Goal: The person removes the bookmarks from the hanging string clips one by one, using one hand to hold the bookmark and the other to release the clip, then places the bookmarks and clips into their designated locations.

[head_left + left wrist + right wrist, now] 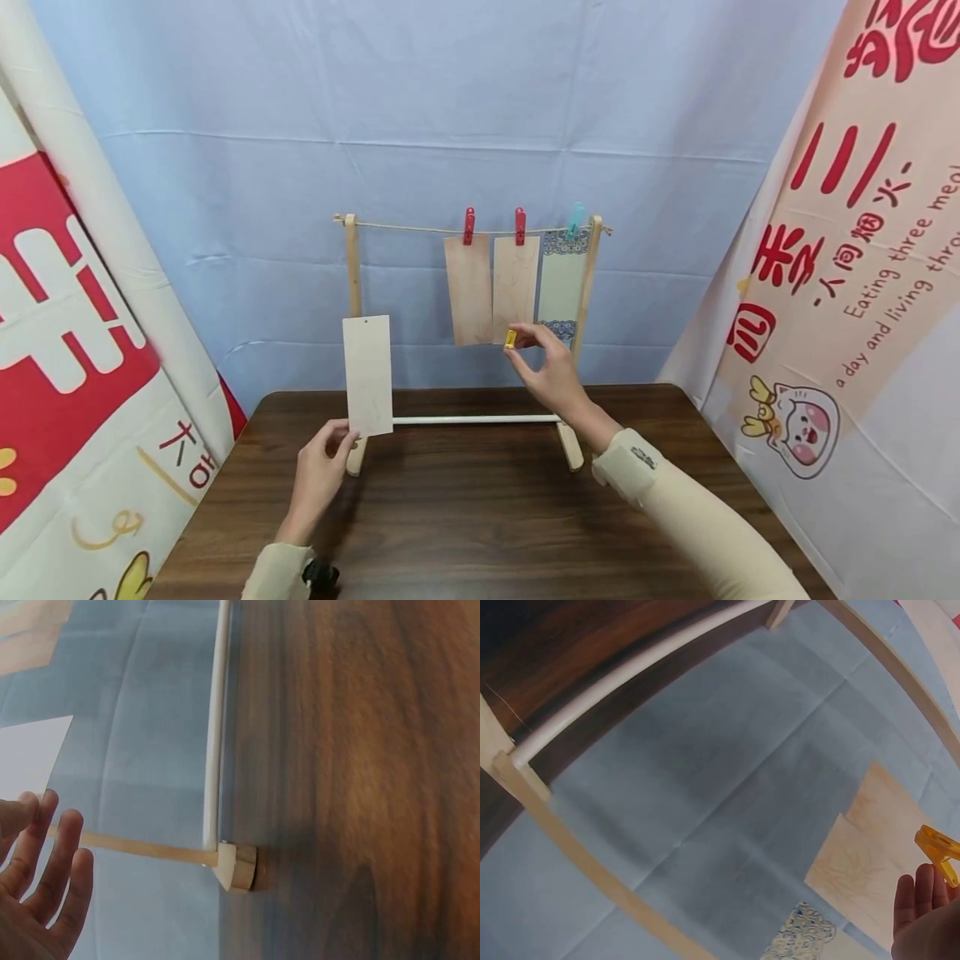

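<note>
My left hand (321,467) pinches the bottom corner of a pale card (367,375) between thumb and fingers; the card stands upright before the rack's left post, a small hole at its top. In the left wrist view the same card (30,757) shows only in part. Between thumb and fingertips my right hand (551,367) holds a yellow clothespin (511,339), in front of the hanging cards. The right wrist view shows this clothespin (939,851) closer. Two pinkish-tan cards (468,292) hang from the string (412,227) by red clothespins (520,227).
A blue-patterned card (562,275) hangs at the right under a teal clothespin (575,220). The wooden rack has a left post (352,267), a right post (588,283) and a white bottom bar (476,420). It stands at the back of the brown table (465,517), before a blue cloth (450,100).
</note>
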`<state>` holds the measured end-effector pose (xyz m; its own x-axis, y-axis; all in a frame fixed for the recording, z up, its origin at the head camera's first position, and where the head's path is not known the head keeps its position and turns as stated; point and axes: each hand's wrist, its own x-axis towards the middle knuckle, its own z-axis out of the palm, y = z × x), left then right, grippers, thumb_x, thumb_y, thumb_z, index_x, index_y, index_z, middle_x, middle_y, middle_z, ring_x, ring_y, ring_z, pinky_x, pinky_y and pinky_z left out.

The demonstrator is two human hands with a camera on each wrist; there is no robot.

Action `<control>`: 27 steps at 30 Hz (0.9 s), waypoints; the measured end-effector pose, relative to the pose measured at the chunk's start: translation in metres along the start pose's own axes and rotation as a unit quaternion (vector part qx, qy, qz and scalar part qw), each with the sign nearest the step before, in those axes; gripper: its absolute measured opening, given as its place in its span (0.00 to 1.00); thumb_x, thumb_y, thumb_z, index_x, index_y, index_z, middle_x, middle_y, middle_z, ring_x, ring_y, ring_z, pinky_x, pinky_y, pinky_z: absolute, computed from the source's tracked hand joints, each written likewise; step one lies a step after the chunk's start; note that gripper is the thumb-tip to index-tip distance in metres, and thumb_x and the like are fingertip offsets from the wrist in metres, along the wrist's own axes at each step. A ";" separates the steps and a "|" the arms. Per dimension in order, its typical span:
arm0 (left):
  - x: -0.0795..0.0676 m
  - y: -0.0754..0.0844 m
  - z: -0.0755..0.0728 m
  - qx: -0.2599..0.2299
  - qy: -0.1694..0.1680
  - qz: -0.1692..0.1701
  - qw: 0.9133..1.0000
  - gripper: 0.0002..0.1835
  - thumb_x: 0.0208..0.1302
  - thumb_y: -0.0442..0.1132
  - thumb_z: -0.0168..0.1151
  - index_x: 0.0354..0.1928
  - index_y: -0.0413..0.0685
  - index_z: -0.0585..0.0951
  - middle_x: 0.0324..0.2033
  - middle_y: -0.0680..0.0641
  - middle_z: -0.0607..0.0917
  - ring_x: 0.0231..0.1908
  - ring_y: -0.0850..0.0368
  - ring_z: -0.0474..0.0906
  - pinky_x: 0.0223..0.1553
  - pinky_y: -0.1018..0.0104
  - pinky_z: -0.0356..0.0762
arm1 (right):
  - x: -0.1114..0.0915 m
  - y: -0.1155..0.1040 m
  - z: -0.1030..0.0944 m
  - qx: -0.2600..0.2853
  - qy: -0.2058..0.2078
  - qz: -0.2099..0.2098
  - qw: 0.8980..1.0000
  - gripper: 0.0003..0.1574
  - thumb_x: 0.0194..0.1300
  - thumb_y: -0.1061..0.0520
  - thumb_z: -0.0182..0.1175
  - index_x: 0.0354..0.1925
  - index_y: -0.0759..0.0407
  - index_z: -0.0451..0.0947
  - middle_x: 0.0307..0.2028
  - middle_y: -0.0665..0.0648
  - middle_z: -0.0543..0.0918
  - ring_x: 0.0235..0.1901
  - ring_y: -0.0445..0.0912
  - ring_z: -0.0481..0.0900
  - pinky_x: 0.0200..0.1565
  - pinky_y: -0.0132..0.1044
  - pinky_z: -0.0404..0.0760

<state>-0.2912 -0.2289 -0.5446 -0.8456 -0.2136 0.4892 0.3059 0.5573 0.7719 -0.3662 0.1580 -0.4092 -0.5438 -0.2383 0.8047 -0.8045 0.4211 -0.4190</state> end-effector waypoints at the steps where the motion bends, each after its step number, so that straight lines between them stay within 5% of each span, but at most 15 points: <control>1: -0.001 -0.001 -0.001 0.000 0.000 0.002 1.000 0.05 0.74 0.35 0.70 0.48 0.46 0.87 0.35 0.44 0.92 0.37 0.44 0.89 0.39 0.69 0.80 | -0.002 0.000 -0.001 -0.001 0.000 0.002 1.000 0.26 0.69 0.65 0.74 0.63 0.63 0.81 0.46 0.57 0.86 0.45 0.51 0.86 0.52 0.44 0.84; 20: -0.018 -0.017 -0.024 0.046 0.006 -0.025 0.999 0.06 0.75 0.36 0.70 0.50 0.49 0.88 0.36 0.50 0.92 0.38 0.59 0.85 0.39 0.71 0.75 | -0.052 0.012 -0.012 -0.006 -0.011 0.086 0.996 0.27 0.69 0.63 0.75 0.64 0.55 0.82 0.45 0.53 0.87 0.45 0.50 0.87 0.51 0.49 0.85; 27: -0.022 -0.020 -0.033 0.068 0.008 -0.030 0.997 0.07 0.74 0.36 0.71 0.50 0.48 0.87 0.36 0.51 0.92 0.39 0.62 0.84 0.40 0.77 0.71 | -0.062 0.013 -0.019 -0.016 -0.005 0.101 0.995 0.27 0.67 0.66 0.75 0.63 0.58 0.82 0.45 0.55 0.87 0.44 0.50 0.86 0.50 0.36 0.82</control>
<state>-0.2641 -0.2616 -0.5574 -0.8533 -0.2623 0.4507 0.1910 0.6471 0.7381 -0.3386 0.1946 -0.4566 -0.6959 -0.1541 0.7014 -0.6705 0.4893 -0.5577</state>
